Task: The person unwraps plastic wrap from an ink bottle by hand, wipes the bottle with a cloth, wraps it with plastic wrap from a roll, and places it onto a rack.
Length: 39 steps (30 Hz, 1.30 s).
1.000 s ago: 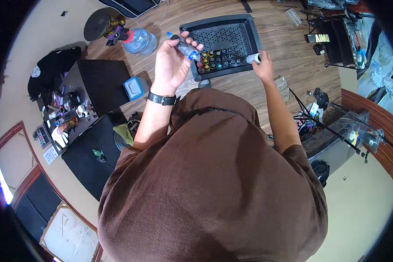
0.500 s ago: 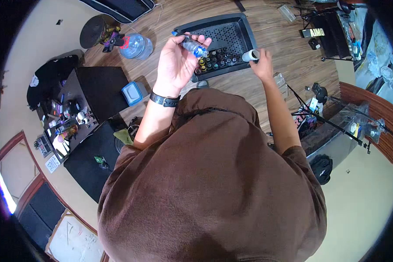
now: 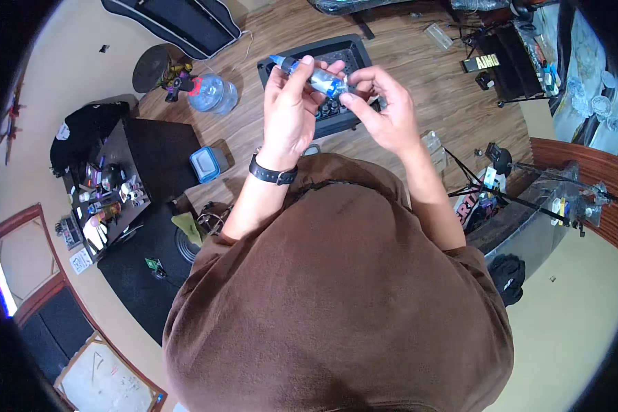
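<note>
My left hand (image 3: 290, 113) is closed around a small clear bottle (image 3: 321, 80) with a blue pointed tip, a dark collar and a blue band near its other end. The tip points up and to the left. My right hand (image 3: 389, 113) has its thumb and fingers pinched at the bottle's blue-banded end. Below both hands, a black tray (image 3: 336, 126) rests on the wooden floor. Several small dark-capped bottles (image 3: 331, 108) in it are mostly hidden by my hands.
Left of the tray stand a large clear water jug (image 3: 213, 95) and a blue-rimmed container (image 3: 208, 165). A cluttered dark desk (image 3: 159, 159) is farther left. On the right are tripod legs (image 3: 460, 163), a black stand (image 3: 511, 58) and a plastic-covered surface (image 3: 522, 216).
My right hand has left a white cylinder at the tray's right side and come up to the bottle in my left hand. The cylinder no longer shows. The view has shifted slightly.
</note>
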Tool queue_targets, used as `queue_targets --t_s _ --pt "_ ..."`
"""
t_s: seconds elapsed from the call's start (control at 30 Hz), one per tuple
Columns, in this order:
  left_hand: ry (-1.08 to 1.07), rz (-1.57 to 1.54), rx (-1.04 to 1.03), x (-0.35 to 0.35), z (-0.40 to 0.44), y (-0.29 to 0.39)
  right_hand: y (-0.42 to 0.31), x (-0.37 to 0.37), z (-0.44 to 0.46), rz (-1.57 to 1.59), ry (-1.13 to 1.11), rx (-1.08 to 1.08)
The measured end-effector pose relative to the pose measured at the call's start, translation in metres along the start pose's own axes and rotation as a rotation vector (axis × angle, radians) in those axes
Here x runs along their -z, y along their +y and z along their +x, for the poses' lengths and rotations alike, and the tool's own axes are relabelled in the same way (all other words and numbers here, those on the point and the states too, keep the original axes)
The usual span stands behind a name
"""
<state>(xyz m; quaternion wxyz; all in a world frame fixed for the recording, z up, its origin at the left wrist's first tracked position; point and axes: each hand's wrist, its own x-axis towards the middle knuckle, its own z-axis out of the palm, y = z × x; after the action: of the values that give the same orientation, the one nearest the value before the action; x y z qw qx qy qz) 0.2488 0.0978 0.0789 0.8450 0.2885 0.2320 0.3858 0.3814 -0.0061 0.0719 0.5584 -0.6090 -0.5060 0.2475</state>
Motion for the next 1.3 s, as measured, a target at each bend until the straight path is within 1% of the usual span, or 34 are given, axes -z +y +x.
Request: queue_targets --t_s 0.1,0.17,0.27,0.3,0.37,0.43,0.5,0.53,0.63,0.7,0.8,0.9,0.93,1.03,1.07,1.17,1.2,1.3 --pt "-0.017 0.003 -0.027 -0.018 -0.018 -0.020 -0.012 0.018 -0.019 -0.093 0.034 0.083" --pt "-0.023 0.005 -0.036 -0.026 -0.029 -0.034 -0.007 0.032 -0.036 -0.076 0.050 0.081" --pt "0.083 -0.022 -0.093 -0.033 -0.040 -0.051 0.001 0.057 -0.062 -0.042 0.074 0.072" --pt "0.089 -0.016 -0.096 -0.035 -0.045 -0.054 0.001 0.066 -0.070 0.030 0.136 0.040" --pt "0.139 -0.011 -0.172 -0.037 -0.055 -0.056 -0.001 0.080 -0.082 0.180 0.261 -0.026" --pt "0.164 0.002 -0.209 -0.043 -0.065 -0.064 -0.002 0.088 -0.090 0.156 0.234 0.007" --pt "0.163 0.040 -0.175 -0.053 -0.081 -0.078 -0.010 0.091 -0.099 0.085 0.183 0.071" --pt "0.158 0.060 -0.160 -0.058 -0.087 -0.084 -0.010 0.090 -0.104 0.092 0.190 0.070" --pt "0.132 0.054 -0.148 -0.073 -0.101 -0.095 -0.014 0.088 -0.113 0.056 0.025 0.114" --pt "0.119 0.046 -0.144 -0.079 -0.104 -0.099 -0.015 0.098 -0.120 0.065 0.058 0.130" --pt "0.119 0.054 -0.236 -0.080 -0.103 -0.098 -0.015 0.110 -0.129 0.091 0.105 0.161" --pt "0.108 0.083 -0.283 -0.088 -0.109 -0.098 -0.019 0.125 -0.137 0.155 0.167 0.084" --pt "0.103 0.095 -0.303 -0.092 -0.112 -0.099 -0.021 0.126 -0.138 0.154 0.172 0.087" --pt "0.028 0.152 -0.305 -0.111 -0.126 -0.111 -0.029 0.122 -0.138 0.265 0.042 0.103" --pt "-0.005 0.180 -0.308 -0.115 -0.128 -0.113 -0.030 0.123 -0.139 0.264 0.042 0.108" --pt "-0.007 0.235 -0.371 -0.114 -0.130 -0.115 -0.030 0.126 -0.144 0.484 0.073 -0.036" --pt "-0.005 0.263 -0.399 -0.113 -0.131 -0.115 -0.028 0.128 -0.145 0.485 0.068 -0.032" --pt "-0.012 0.296 -0.438 -0.114 -0.134 -0.113 -0.021 0.139 -0.149 0.547 0.150 0.017"
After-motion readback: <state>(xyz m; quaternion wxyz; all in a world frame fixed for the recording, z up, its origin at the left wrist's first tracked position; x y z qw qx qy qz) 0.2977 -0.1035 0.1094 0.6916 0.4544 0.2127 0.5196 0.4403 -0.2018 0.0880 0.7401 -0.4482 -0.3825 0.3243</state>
